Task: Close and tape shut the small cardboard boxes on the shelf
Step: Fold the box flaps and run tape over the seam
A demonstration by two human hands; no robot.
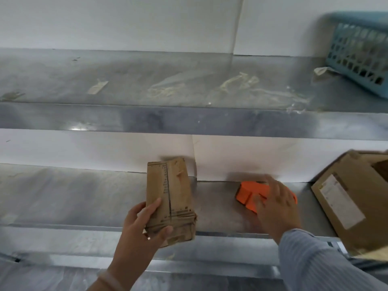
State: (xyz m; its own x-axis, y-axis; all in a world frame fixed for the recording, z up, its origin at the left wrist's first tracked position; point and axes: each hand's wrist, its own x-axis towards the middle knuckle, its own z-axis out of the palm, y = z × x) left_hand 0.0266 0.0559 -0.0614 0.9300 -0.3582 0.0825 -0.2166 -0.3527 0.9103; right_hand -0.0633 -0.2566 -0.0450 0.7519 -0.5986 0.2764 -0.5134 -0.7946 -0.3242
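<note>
one flat box (170, 198), one big box (346, 196), one orange dispenser (252, 193).

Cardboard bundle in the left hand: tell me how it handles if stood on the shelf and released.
Probably light: the left hand holds the cardboard bundle up alone by its lower end. Likely stiff, since it stands tall without drooping. Tall and narrow, it would probably tip on the smooth metal shelf.

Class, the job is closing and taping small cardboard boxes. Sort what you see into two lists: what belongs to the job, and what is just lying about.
Belongs to the job: small cardboard box, gripped by the left hand; orange tape dispenser, under the right hand.
Lying about: blue basket; tape scraps on the upper shelf; larger cardboard box.
</note>
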